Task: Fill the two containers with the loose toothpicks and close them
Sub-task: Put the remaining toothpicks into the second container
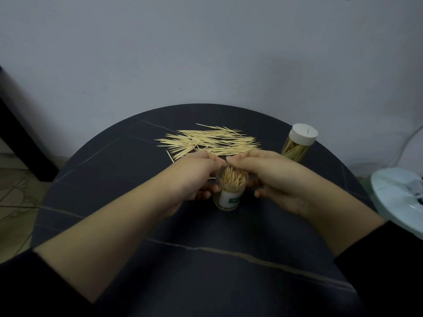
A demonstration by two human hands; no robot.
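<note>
An open clear container (229,200) with a white-and-green label stands mid-table, packed with upright toothpicks. My left hand (194,177) curls round its left side, fingers behind it. My right hand (270,177) reaches over from the right, its fingertips pinching the toothpick tips sticking out of the container mouth. A pile of loose toothpicks (210,141) lies just beyond both hands. A second container (297,143) with a white lid on it stands at the far right, toothpicks inside.
The round dark table (206,259) carries pale veins and ends close behind the pile, against a grey wall. A pale blue round object (398,200) sits off the table's right edge. Dark furniture (20,138) stands at left.
</note>
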